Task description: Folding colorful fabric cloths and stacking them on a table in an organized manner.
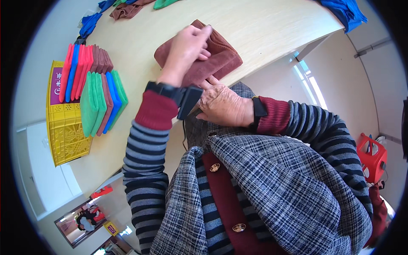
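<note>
A brown towel (219, 63), folded in layers, lies on the pale table near its front edge. My left hand (187, 46) is over its left part, with the fingers curled on the cloth by the upper fold. My right hand (225, 104) is at the towel's near edge. Its fingertips rest against the cloth and its thumb is held apart, below the edge. The left wrist and its dark strap partly cover the space beside the right fingers.
To the left, a yellow basket (70, 140) stands beside folded red, blue and brown towels (83, 72) and a stack with green towels (91, 104). Loose brown cloth (125, 12) lies at the far left, blue cloth (346, 12) at the far right corner. A red stool (373, 157) is on the right.
</note>
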Motion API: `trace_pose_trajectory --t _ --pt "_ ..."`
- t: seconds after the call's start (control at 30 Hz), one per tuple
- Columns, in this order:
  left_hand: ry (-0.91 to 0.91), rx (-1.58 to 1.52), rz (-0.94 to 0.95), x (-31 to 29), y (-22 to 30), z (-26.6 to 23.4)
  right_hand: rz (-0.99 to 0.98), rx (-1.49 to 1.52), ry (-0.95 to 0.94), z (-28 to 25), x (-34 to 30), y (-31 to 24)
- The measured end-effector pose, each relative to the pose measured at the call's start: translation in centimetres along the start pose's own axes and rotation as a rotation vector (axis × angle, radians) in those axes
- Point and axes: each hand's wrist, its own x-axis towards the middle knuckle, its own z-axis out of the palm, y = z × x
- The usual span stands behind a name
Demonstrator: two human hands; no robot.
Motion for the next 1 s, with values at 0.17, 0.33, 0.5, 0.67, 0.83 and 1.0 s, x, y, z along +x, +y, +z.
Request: trace_pose_trajectory --t 0.17,0.33,0.5,0.67,0.83,1.0 --pt "0.395 0.435 0.477 -5.0 -5.1 -4.9 0.03 0.047 0.266 0.8 -0.3 0.6" --pt "0.316 0.646 0.52 -8.1 -9.6 -3.9 -0.004 0.053 0.134 -0.2 -0.2 0.2" --pt "0.152 0.716 0.463 -8.0 -9.9 -3.4 -0.078 -0.093 0.18 -0.4 -1.6 0.3" --pt "0.194 0.928 0.511 -9.0 -9.8 -3.1 0.022 0.605 -0.562 -9.8 -1.0 0.6" --pt "0.23 1.002 0.603 -8.8 -9.0 -2.7 0.227 0.421 0.325 -4.7 2.4 2.5" --pt "0.226 0.933 0.526 -9.1 -10.3 -2.8 0.374 -0.005 0.564 0.4 4.1 5.2"
